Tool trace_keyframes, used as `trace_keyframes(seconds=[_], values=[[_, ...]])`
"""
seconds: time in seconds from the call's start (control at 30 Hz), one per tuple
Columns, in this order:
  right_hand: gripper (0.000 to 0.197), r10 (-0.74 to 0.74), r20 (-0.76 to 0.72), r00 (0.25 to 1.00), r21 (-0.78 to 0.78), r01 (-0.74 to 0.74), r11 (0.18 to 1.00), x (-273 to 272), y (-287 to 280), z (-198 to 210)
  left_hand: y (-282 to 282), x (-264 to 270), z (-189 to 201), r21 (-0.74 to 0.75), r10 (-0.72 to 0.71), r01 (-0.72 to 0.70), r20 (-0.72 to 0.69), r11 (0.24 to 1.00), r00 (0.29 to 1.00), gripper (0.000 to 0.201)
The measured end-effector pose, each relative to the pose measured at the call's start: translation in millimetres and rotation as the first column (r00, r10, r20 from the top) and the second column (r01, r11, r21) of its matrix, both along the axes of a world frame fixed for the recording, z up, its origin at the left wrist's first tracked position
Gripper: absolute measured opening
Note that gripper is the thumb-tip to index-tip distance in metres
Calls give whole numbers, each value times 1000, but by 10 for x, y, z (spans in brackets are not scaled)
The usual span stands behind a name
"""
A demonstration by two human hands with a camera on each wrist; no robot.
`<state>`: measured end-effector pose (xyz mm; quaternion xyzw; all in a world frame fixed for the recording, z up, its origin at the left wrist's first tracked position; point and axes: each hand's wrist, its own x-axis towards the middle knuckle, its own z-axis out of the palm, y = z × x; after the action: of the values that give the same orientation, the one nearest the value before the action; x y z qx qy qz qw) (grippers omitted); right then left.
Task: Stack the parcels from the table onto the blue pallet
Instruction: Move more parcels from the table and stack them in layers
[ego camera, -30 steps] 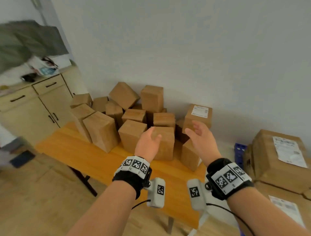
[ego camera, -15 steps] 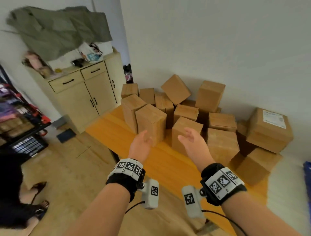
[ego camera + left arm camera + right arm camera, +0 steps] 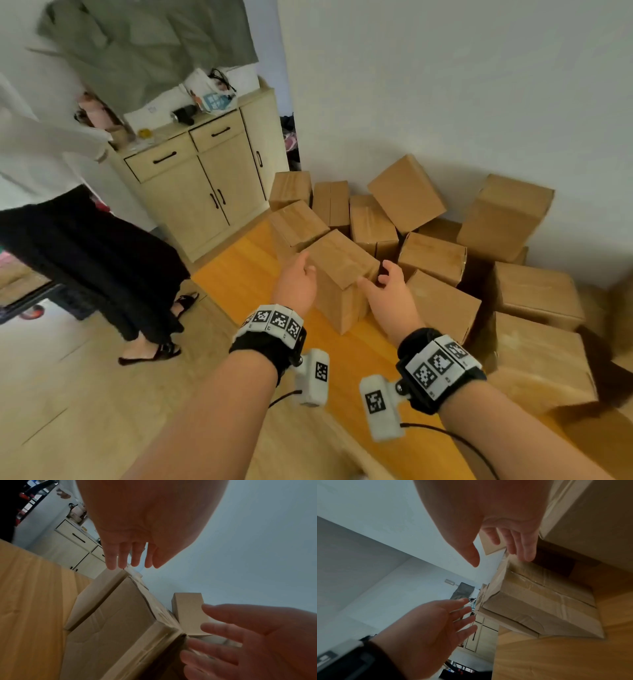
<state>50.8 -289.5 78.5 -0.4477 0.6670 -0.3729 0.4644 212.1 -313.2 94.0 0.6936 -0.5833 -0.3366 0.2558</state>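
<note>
A tall brown cardboard parcel [image 3: 337, 267] stands at the front left of a pile of several parcels [image 3: 433, 257] on the orange wooden table [image 3: 246, 274]. My left hand [image 3: 301, 275] is at its left side and my right hand [image 3: 380, 284] at its right side, both with straight, spread fingers. The left wrist view has the left hand [image 3: 130, 558] just above the parcel [image 3: 111, 622]. In the right wrist view the right hand [image 3: 513, 545] reaches past the parcel's [image 3: 530, 601] far corner. I cannot tell whether either hand touches it. The blue pallet is out of view.
A person in a black skirt [image 3: 85, 260] stands on the floor left of the table. A pale wooden cabinet [image 3: 202, 185] stands behind them by a doorway. The parcels lean against the white wall [image 3: 445, 102].
My view has swung left, away from the pallet side. Both hands have moved forward and now flank the front left parcel. A standing person has come into view.
</note>
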Motion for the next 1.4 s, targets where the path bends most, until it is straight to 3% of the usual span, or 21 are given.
trace_keyframes(seconds=[0.17, 0.4, 0.67, 0.8, 1.0, 1.1, 1.27, 1.4], values=[[87, -7, -11, 1000, 63, 8, 998, 21, -350, -176, -398, 16, -67, 56, -40, 31, 157, 998, 987, 48], [85, 43, -120, 992, 103, -31, 994, 82, -498, -286, -560, 78, -178, 41, -31, 25, 150, 999, 988, 43], [61, -104, -68, 992, 56, 108, 993, 269, -302, -242, -501, 353, -228, 79, -11, 7, 59, 997, 998, 45], [38, -184, -29, 983, -2, 184, 983, 438, -127, -165, -376, 522, -287, 89, -71, 68, 32, 994, 997, 44], [22, -265, -123, 956, 13, 269, 963, 728, 231, -282, -28, 766, -474, 235, -93, 102, -52, 967, 994, 83], [27, -304, -148, 941, 66, 316, 946, 832, 451, -395, 71, 847, -632, 309, -150, 156, -43, 938, 988, 83], [55, -315, -78, 946, 238, 324, 916, 1014, 754, -596, 247, 936, -878, 415, -283, 271, -33, 868, 958, 60], [59, -297, -93, 950, 300, 312, 902, 1089, 900, -687, 387, 960, -1022, 467, -365, 337, -33, 817, 930, 56]])
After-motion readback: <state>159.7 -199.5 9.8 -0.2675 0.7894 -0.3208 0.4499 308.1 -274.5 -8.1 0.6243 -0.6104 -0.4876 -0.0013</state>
